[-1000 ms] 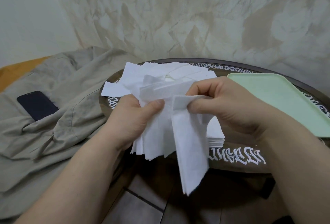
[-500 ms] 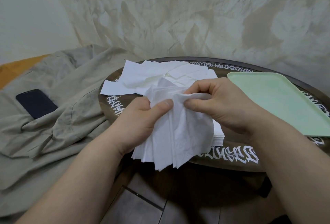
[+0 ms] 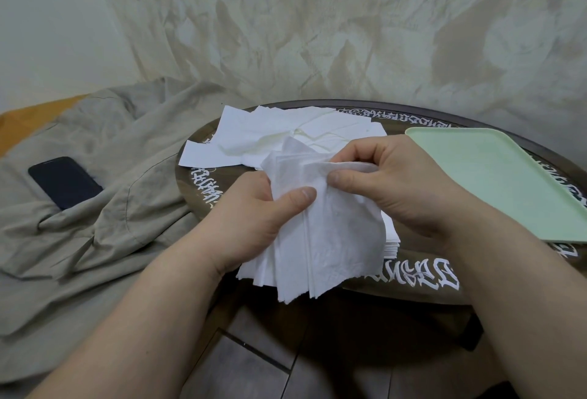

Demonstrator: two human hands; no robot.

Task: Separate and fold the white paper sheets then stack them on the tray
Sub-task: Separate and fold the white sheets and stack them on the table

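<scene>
Left hand (image 3: 251, 223): clamped on a bunch of white paper sheets (image 3: 320, 239), thumb pressed flat on the front of the bunch, fingers hidden behind it. Right hand (image 3: 390, 188): thumb and curled fingers pinching the upper edge of the frontmost sheet, just beside the left thumb. Bunch held upright above the near rim of the round dark table (image 3: 419, 287), lower corners hanging loose below the rim, edges fanned and uneven.

Behind the hands, on the tabletop: loose spread of unfolded white sheets (image 3: 279, 134), overlapping, some corners over the far-left rim. Directly behind the held bunch, a squared stack of sheets (image 3: 392, 236), mostly hidden, only its right edge showing.

Right side of table: pale green tray (image 3: 495, 176), bare surface showing, well apart from the held sheets. White lettering around the table's rim.

Left of table: rumpled beige cloth (image 3: 104, 208), with a dark phone (image 3: 65, 182) lying on it, partly tucked under a fold. Mottled wall behind.
</scene>
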